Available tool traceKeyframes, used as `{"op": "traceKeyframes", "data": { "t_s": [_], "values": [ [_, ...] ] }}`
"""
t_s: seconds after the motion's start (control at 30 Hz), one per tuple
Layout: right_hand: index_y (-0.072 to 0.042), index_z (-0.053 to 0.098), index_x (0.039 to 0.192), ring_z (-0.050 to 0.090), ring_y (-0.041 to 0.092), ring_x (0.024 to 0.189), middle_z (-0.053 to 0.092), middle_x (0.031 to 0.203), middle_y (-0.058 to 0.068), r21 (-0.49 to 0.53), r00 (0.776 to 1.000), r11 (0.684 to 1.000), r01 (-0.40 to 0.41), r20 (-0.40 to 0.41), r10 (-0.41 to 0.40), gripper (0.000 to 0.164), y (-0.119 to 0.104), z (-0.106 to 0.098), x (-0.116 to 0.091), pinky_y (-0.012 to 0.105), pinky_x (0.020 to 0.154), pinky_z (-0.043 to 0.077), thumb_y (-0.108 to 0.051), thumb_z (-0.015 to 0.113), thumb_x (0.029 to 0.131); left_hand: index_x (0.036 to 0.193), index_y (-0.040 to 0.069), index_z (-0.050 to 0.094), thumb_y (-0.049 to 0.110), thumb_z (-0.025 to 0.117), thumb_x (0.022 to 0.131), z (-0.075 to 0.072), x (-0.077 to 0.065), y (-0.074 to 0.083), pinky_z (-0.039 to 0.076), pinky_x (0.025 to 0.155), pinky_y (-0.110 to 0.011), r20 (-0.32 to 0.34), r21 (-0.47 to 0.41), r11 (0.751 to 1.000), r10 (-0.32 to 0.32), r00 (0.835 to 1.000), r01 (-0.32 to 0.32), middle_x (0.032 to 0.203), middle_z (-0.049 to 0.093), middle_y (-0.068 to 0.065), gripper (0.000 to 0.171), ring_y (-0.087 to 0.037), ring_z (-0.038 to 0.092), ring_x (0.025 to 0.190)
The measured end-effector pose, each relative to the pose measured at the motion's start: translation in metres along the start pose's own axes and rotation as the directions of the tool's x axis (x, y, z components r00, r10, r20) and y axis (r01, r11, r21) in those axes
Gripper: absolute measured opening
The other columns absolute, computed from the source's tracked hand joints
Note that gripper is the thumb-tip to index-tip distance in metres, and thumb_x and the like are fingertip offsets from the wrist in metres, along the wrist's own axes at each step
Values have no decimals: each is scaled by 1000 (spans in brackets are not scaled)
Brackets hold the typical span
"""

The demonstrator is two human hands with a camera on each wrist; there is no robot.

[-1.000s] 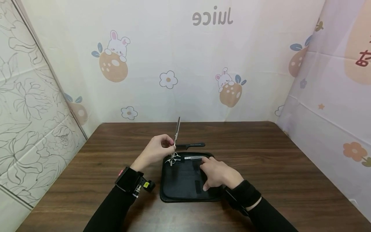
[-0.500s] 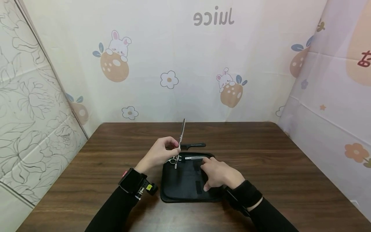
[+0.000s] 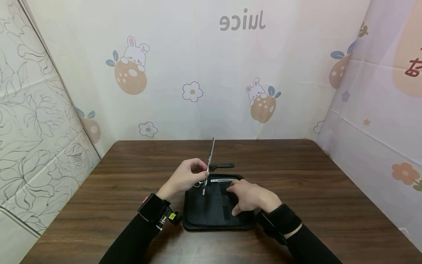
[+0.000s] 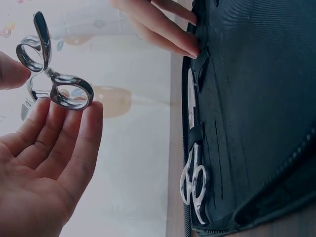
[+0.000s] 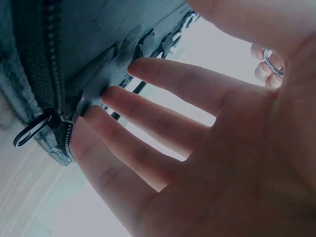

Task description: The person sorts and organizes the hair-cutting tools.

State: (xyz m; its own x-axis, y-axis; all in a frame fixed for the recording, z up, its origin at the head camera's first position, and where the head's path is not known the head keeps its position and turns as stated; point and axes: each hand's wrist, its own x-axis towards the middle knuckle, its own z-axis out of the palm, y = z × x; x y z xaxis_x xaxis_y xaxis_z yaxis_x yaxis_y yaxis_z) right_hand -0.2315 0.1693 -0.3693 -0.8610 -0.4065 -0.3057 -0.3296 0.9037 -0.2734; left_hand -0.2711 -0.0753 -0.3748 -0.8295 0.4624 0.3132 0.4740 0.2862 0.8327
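Note:
My left hand pinches a pair of thinning scissors, blades pointing up, over the case's far left part. In the left wrist view, thumb and fingertips meet around the scissors' finger rings. The black zip case lies opened flat on the table. Along its far edge, a second pair of scissors sits under an elastic loop. My right hand rests on the case's right side, fingers extended and fingertips touching its far edge. Nothing is held in it.
A black comb lies just beyond the case on the brown wooden table. A zip pull hangs at the case's corner. Printed curtains stand behind the table and at both sides.
My left hand has shifted right and slightly nearer, carrying the thinning scissors, which lean a little more to the right. The right hand stays nearly in place on the case.

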Motion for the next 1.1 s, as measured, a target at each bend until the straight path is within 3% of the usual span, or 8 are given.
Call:
{"op": "traceKeyframes", "data": {
  "t_s": [0.27,0.57,0.67,0.83,1.1],
  "values": [
    [-10,65,136,50,27,129,55,140,8,43,999,999,25,-47,-23,62,3,-4,-2,54,104,43,-26,88,81,101,5,69,12,69,95,7,1,1,49,77,-32,-34,-52,998,37,999,-39,92,67,-4,10,-19,61,85],
    [-6,66,134,56,29,122,61,131,9,121,980,986,118,-173,-96,50,10,-18,-6,52,98,48,-22,81,89,106,2,69,13,67,97,13,0,3,50,86,-36,-21,-56,998,41,999,-42,98,68,-6,14,-19,63,90],
    [-5,64,136,58,29,120,62,131,10,141,959,972,187,-241,-149,50,15,-22,-7,51,98,48,-19,79,90,106,3,69,13,67,97,15,0,4,51,88,-37,-28,-57,997,45,999,-47,98,68,-6,14,-19,64,91],
    [-4,62,137,62,30,115,64,130,11,154,902,938,312,-357,-241,49,21,-26,-8,48,95,51,-17,77,92,107,0,68,10,67,97,17,-2,7,51,92,-41,-26,-88,995,52,998,-54,101,68,-7,14,-20,65,96],
    [-2,62,135,65,31,113,66,125,12,311,842,856,414,-488,-230,44,20,-27,-9,48,96,53,-18,74,95,110,0,67,13,66,98,23,-2,7,53,92,-39,-6,-108,993,53,999,-53,104,68,-7,17,-20,63,100]
  ]
}}
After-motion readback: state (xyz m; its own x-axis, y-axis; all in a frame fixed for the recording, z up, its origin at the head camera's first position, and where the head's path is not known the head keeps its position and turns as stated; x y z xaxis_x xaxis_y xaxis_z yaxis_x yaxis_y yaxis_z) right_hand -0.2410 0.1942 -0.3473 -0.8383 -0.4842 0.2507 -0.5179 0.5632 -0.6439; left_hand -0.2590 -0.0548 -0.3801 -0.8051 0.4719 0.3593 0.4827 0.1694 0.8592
